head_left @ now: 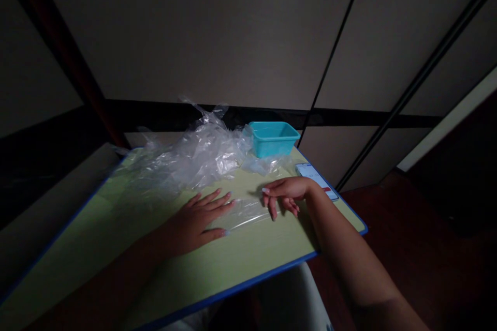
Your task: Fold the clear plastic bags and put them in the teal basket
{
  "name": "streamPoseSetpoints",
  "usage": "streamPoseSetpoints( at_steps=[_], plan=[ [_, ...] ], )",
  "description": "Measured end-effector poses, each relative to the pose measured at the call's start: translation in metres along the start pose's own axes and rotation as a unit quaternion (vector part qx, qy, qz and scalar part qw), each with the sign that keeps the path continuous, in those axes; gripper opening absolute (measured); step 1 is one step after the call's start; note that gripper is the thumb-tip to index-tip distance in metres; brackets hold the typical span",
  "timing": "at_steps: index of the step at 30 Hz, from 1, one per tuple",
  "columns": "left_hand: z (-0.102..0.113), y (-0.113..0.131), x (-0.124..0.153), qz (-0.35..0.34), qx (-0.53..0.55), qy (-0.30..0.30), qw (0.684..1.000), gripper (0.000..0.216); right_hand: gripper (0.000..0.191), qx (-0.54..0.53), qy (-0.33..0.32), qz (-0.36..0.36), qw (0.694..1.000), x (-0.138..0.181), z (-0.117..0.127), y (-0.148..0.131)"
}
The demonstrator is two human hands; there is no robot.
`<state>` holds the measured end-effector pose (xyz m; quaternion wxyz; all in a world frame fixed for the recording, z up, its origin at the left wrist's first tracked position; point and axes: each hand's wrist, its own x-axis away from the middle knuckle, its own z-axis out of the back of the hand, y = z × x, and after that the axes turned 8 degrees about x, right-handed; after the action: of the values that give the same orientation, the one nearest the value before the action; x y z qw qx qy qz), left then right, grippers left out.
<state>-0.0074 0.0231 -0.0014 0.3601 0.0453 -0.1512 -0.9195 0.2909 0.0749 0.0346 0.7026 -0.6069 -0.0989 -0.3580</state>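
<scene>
Plastic film (248, 213) lies longways from the flat left hand (197, 221), grasping nothing, to the bent right hand (288, 190), whose grip I can't tell.

I have the table (248, 248) right before me, its far edge near the panels (217, 36); the bags (202, 155) lie heaped on its far part, left of centre; the tub (275, 148) stands just right of them, with a scrap (264, 165) in front of it; the phone (319, 181) lies along the right edge, nearer me than the tub; the film (248, 212) lies before the heap, between the left hand (196, 220) at its left end and the right hand (287, 190) over its right.
</scene>
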Motion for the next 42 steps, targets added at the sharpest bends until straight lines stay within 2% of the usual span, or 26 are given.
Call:
streamPoseSetpoints(
  at_steps=[6, 12, 14, 16, 18, 20, 22, 25, 28, 34, 42],
  plan=[
    [0.004, 0.003, 0.0, 0.005, -0.01, -0.017, 1.0, 0.057, 0.047, 0.022, 0.059, -0.055, 0.996, 0.009, 0.007, 0.008],
    [0.002, 0.0, 0.001, 0.005, -0.006, -0.006, 1.0, 0.058, 0.047, 0.066, 0.135, -0.107, 0.983, 0.023, 0.009, 0.01],
    [0.002, 0.002, 0.002, 0.005, 0.0, -0.007, 1.0, 0.059, 0.046, 0.053, 0.17, -0.056, 0.982, 0.023, 0.005, 0.007],
    [0.003, 0.003, 0.003, 0.004, 0.006, -0.007, 1.0, 0.059, 0.047, -0.002, 0.168, 0.063, 0.984, 0.017, -0.003, 0.0],
    [0.003, 0.004, 0.003, 0.005, 0.008, -0.002, 1.0, 0.059, 0.047, -0.06, 0.111, 0.162, 0.979, 0.005, -0.015, -0.008],
    [0.002, 0.003, 0.003, 0.005, 0.008, 0.002, 1.0, 0.058, 0.048, -0.095, 0.028, 0.196, 0.976, -0.011, -0.028, -0.016],
    [0.001, 0.002, 0.003, 0.003, 0.007, 0.003, 1.0, 0.059, 0.05, -0.112, -0.068, 0.18, 0.975, -0.026, -0.037, -0.022],
    [-0.001, 0.0, 0.002, 0.001, 0.009, 0.0, 1.0, 0.059, 0.047, -0.128, -0.097, 0.153, 0.975, -0.04, -0.04, -0.023],
    [-0.001, 0.0, 0.002, 0.002, 0.01, 0.0, 1.0, 0.058, 0.043, -0.133, -0.102, 0.113, 0.979, -0.041, -0.032, -0.018],
    [0.0, -0.001, 0.001, 0.006, 0.002, -0.002, 1.0, 0.058, 0.04, -0.062, -0.04, 0.047, 0.996, -0.021, -0.018, -0.015],
    [0.003, 0.001, 0.001, 0.006, -0.008, -0.011, 1.0, 0.058, 0.039, 0.004, 0.017, -0.021, 1.0, -0.005, -0.005, -0.007]
  ],
)
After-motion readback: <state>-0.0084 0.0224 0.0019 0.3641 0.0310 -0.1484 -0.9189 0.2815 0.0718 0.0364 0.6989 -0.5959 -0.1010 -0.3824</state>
